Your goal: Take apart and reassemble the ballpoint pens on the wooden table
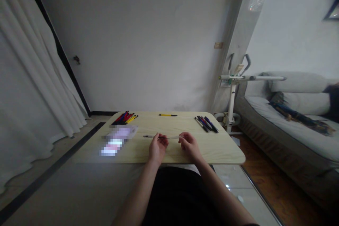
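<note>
Above the near middle of the table, my left hand (158, 146) is closed on a pen front section (147, 136) whose dark tip points left. From its other side a thin dark refill (163, 137) runs to the right. My right hand (189, 144) pinches a whitish pen barrel (173, 137) between thumb and fingers. The barrel lies in line with the refill; whether the refill's end sits inside it is too small to tell. Beyond the hands, a yellow pen (167, 115) with a black end lies crosswise at the far edge.
Red, blue and yellow pens (124, 118) lie piled at the table's far left. Several dark pens (206, 124) form another group at the far right. A lit, blurred-out phone (114, 144) rests left of my hands. An exercise machine (232, 95) and a sofa (291, 123) stand right.
</note>
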Available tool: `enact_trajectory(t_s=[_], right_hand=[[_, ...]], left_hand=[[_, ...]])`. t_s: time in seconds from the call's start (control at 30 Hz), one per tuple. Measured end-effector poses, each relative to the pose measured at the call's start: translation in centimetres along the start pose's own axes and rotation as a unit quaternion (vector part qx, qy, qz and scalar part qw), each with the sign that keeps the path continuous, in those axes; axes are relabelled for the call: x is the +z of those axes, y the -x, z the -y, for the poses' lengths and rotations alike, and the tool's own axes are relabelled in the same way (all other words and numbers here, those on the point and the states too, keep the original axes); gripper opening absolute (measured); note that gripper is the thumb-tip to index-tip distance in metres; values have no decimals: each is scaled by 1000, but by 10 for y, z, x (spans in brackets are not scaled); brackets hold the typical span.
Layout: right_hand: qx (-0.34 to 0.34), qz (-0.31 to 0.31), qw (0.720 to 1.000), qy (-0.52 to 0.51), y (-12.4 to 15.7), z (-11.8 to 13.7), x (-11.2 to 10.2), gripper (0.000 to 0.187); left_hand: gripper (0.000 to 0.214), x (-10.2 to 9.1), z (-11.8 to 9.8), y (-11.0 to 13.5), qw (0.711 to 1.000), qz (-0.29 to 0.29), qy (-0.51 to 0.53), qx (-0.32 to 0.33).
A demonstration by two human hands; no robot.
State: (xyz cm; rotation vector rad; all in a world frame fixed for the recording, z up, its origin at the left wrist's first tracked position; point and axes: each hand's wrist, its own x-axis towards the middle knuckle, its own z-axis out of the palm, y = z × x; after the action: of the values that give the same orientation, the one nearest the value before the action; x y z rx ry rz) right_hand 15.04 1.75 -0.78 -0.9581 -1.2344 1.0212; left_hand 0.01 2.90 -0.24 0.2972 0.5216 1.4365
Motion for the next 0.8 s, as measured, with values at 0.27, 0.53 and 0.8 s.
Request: enact_trajectory(t_s=[0.27,0.53,0.8], right_hand=[[-64,-33,986,152,-7,3,-32,12],[-73,-53,906,414,-11,0,-41,11],[-58,-21,843,534,-10,6,-38,15]], left_hand=[[7,0,-1,0,1000,-8,10,10],[7,1,-1,1,1000,5,23,12],[6,1,-1,2,1000,6,24,14]])
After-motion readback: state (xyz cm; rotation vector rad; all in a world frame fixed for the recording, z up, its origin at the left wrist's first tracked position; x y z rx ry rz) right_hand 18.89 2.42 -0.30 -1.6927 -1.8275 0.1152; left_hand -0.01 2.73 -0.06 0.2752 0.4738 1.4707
